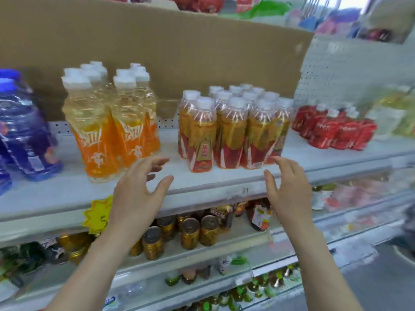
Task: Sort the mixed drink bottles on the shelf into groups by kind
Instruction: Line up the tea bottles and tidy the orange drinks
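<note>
On the white shelf stand several tall orange-labelled bottles with white caps at the left. A tight group of shorter red-and-gold bottles stands in the middle. Small red bottles sit farther right, and big blue water jugs at the far left. My left hand hovers with spread fingers in front of the gap between the orange and the red-and-gold bottles, holding nothing. My right hand hovers with relaxed fingers near the front right corner of the red-and-gold group, touching nothing that I can see.
A brown cardboard sheet backs the shelf. Pale yellow-green bottles are blurred at the far right. Below, gold cans fill the lower shelf, with a yellow price tag on the shelf edge. Green-capped bottles stand lower still.
</note>
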